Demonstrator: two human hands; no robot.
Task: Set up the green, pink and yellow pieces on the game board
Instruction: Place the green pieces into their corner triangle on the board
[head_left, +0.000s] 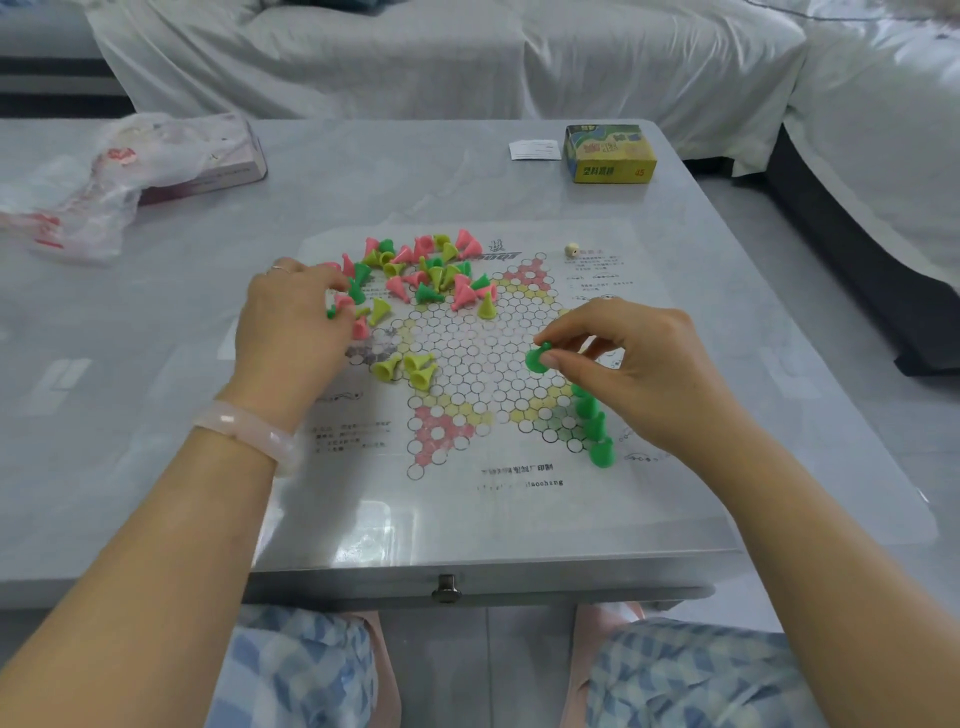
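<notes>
A paper game board (467, 358) with a star of hexagon cells lies on the grey table. A loose heap of green, pink and yellow cone pieces (426, 270) covers its far left part. Three yellow pieces (410, 368) lie at the board's left. Several green pieces (595, 426) stand in a row along the near right green corner. My right hand (639, 369) pinches a green piece (537, 358) over the board's right side. My left hand (291, 327) rests at the heap's left edge, fingers curled on some pieces, with green and pink ones (345, 309) showing at the fingertips.
A yellow game box (610, 153) and a white slip (535, 149) sit at the table's far right. A small die (571, 250) lies on the board's far right. A plastic bag over a flat box (156, 166) is at the far left. A drawer knob (447, 590) faces me.
</notes>
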